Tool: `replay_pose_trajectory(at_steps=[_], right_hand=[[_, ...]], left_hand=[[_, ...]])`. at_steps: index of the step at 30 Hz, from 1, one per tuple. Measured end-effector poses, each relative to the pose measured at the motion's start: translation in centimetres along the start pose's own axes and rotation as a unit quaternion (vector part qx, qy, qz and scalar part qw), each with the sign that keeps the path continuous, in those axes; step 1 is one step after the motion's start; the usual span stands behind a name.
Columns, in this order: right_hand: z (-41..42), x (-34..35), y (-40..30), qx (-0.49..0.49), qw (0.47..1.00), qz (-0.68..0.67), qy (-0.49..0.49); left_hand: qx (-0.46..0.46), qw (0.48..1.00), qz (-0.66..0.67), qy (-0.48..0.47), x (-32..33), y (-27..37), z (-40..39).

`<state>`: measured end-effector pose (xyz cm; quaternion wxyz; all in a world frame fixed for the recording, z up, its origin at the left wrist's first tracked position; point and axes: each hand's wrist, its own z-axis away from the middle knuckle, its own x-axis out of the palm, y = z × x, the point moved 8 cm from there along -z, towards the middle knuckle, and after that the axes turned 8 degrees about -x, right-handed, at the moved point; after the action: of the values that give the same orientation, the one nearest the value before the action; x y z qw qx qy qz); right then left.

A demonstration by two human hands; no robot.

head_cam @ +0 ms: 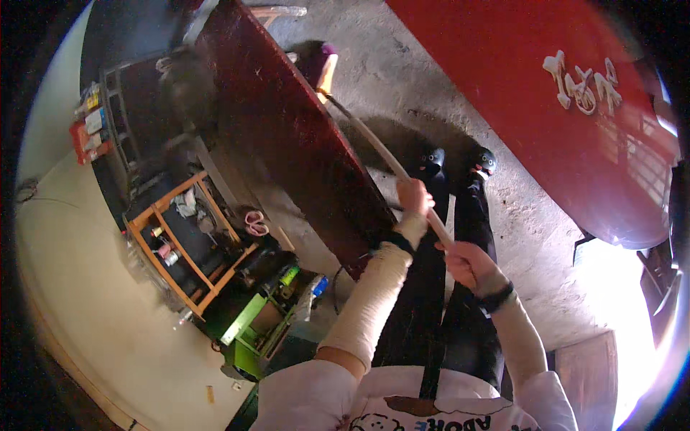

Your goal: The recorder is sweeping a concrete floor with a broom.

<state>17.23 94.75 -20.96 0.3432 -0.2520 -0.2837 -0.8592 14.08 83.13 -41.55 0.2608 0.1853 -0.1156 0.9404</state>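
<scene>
Both of my hands grip a long, pale wooden handle that slants away from me to the upper left. My left hand point(415, 197) is wrapped around it farther along, and my right hand point(470, 265) holds it near its close end. The handle point(377, 144) runs over the concrete floor point(517, 215), beside a dark red panel edge. At its far end a purple and yellow head point(326, 70), seemingly a broom's, is partly in shadow, so its shape is unclear. My feet in black shoes point(431, 160) stand just right of the handle.
The dark red panel point(302, 140) rises on my left, and a glossy red surface point(512, 86) with white writing lies right. Farther left are a wooden frame point(156, 213) with thread spools point(171, 257) and a green machine point(242, 323). Bright light enters at right.
</scene>
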Motion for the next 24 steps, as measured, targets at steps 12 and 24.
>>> replay_pose_trajectory(at_steps=[12,24], right_hand=[[20.8,2.9,2.8,-0.006,0.989,0.022,0.149],[0.6,0.1,-2.7,0.059,0.996,0.055,-0.038]], left_hand=[[0.068,0.963,-0.213,0.152,13.3,-12.8,12.9],[0.253,0.939,-0.162,0.167,5.9,3.9,3.2]])
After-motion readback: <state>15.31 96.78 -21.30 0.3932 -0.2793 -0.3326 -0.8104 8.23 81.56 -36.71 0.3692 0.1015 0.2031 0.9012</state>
